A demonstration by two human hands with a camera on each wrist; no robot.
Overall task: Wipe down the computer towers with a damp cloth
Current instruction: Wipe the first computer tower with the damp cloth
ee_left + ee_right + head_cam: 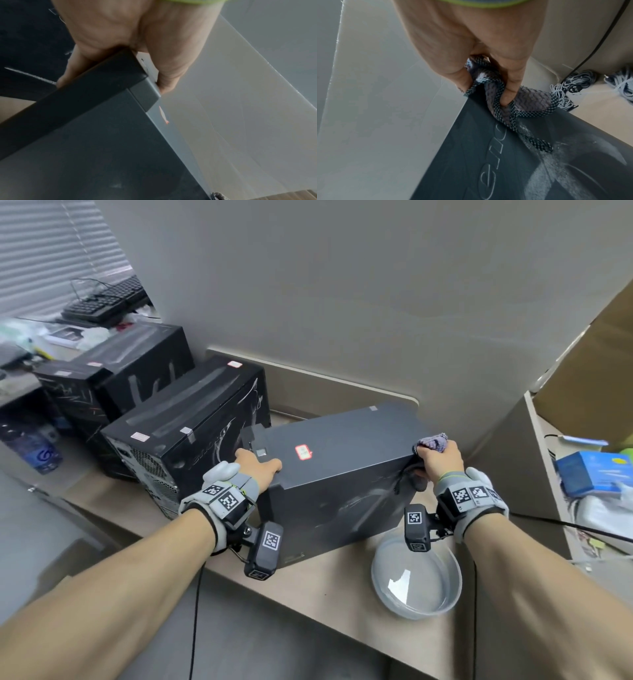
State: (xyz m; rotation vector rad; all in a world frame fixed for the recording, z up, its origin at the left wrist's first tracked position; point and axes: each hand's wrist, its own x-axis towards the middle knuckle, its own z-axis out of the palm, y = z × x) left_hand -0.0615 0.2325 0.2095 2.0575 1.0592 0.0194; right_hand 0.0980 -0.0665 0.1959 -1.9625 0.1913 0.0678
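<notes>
A dark grey computer tower (339, 470) lies on the beige desk, with a red-edged sticker on its top face. My left hand (258, 465) grips its near left corner (137, 86), thumb on top and fingers down the end face. My right hand (436, 458) holds a grey-purple cloth (433, 441) with a checked border at the tower's right top corner. In the right wrist view the cloth (513, 102) is pinched between thumb and fingers and hangs over the dusty side panel (522, 162). Two more black towers (191, 426) (137, 364) stand to the left.
A clear bowl of water (416, 577) sits on the desk near the front right of the tower. Keyboards (106, 299) lie at the back left. A cardboard box (596, 371) and a blue box (592, 472) are on the right, with coiled cables (570, 86) beyond the tower.
</notes>
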